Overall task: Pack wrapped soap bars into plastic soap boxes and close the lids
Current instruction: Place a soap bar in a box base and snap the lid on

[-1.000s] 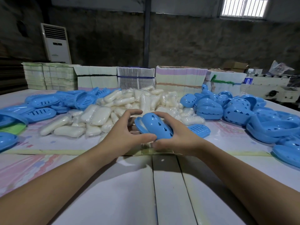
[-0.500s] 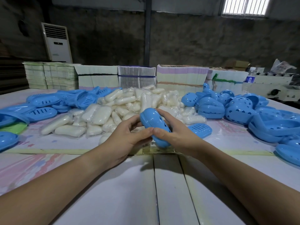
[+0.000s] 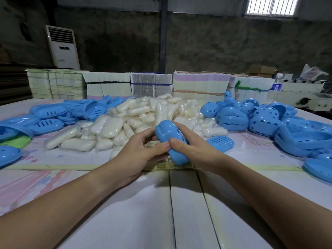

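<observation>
Head view: both hands, left (image 3: 138, 151) and right (image 3: 195, 150), grip a smooth oval blue plastic soap box (image 3: 171, 141).

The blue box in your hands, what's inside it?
Cannot tell: the blue soap box looks closed, gripped by the left hand and right hand. Only dark cut-outs show on its lid; any soap inside is hidden.

Both forearms bare, no sleeves; hands (image 3: 142, 150) ungloved, no rings.
</observation>
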Demonstrator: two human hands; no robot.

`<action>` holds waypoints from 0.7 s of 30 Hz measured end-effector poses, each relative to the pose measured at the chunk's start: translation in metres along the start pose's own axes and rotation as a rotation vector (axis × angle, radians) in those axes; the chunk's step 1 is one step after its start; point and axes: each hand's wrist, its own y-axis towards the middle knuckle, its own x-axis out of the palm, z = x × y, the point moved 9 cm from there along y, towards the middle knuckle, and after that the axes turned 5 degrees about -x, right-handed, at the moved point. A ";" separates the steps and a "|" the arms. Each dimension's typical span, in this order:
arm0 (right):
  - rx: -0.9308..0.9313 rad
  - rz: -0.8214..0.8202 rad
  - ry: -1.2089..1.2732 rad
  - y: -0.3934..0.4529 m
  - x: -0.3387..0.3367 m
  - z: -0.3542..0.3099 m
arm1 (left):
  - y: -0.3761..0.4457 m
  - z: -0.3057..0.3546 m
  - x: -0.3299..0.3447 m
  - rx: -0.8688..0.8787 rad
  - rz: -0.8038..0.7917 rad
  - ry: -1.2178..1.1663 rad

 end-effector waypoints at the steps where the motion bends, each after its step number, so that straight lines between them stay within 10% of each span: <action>1: -0.002 0.007 0.014 0.000 -0.001 0.000 | 0.000 0.000 0.000 -0.002 -0.008 -0.010; 21: -0.014 0.037 -0.040 0.004 0.003 0.005 | 0.001 -0.002 0.001 -0.018 -0.054 0.016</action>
